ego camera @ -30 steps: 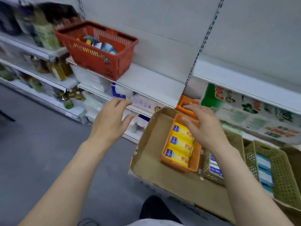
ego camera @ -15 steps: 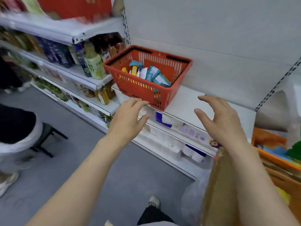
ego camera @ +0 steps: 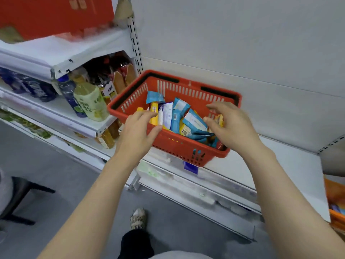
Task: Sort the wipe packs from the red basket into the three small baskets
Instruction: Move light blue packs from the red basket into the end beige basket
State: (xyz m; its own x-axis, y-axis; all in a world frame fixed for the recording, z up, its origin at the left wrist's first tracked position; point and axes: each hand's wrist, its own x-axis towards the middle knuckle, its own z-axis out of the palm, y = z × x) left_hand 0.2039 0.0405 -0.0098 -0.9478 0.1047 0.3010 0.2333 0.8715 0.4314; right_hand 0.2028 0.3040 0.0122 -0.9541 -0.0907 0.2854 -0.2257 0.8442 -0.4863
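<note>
The red basket stands on a white shelf and holds several wipe packs, blue, yellow and white. My left hand reaches over the basket's near left rim, fingers straight, tips at the yellow pack. My right hand hovers over the right side of the pile with fingers spread and slightly bent, holding nothing. An orange small basket shows only as a sliver at the right edge.
Drink bottles stand on the shelf left of the basket, under an upper shelf with a red box. The white shelf runs right of the basket. A black stool stands on the grey floor at the left.
The view swung from the small baskets to the red basket. Both hands moved forward and now reach over its rim and into the packs.
</note>
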